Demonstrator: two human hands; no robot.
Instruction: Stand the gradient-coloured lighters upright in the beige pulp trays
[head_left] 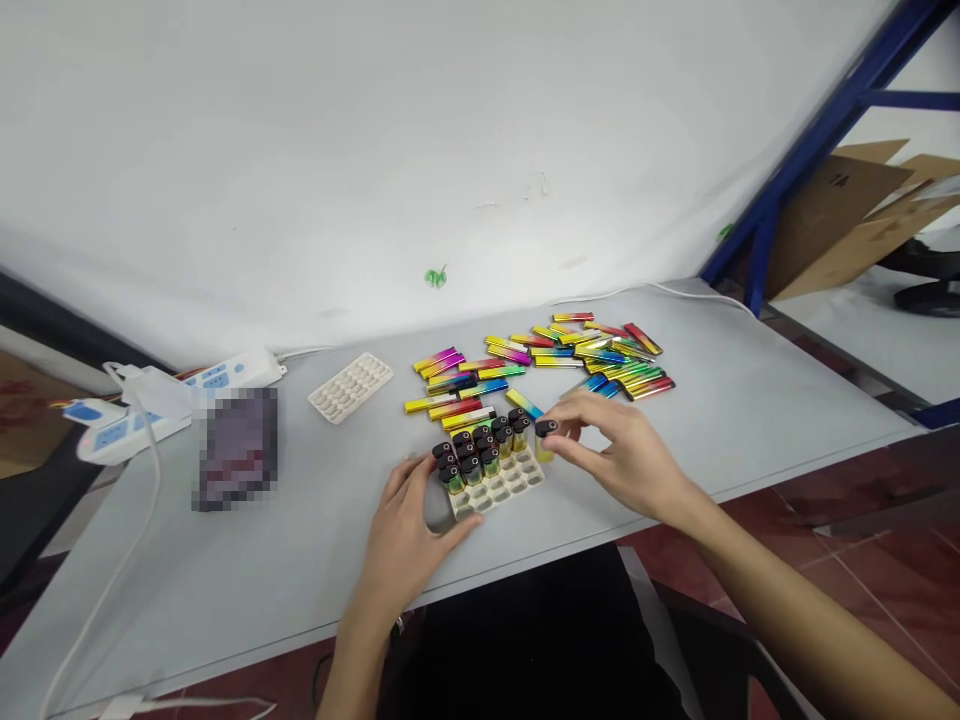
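Note:
A white tray [501, 492] with rows of oval pockets lies near the table's front edge. Several black-capped tubes [491, 458], with shiny or see-through coloured bodies, stand upright in its left and back pockets; the front right pockets show bare. My left hand [409, 525] curves around the tray's left end, its thumb on the front edge and its fingers by the leftmost tubes. Just off the tray's right back corner, my right hand [611, 445] pinches another black-capped tube [546, 428] between thumb and fingers. Its yellowish lower body shows below the cap.
Shiny multicoloured sticks [491, 387] lie scattered behind the tray, with more in a pile [622, 365] to the right. A second white pocketed tray [351, 388] lies further left. Power strips [225, 375], a white cable [150, 500] and a blurred-out object [238, 450] occupy the left side.

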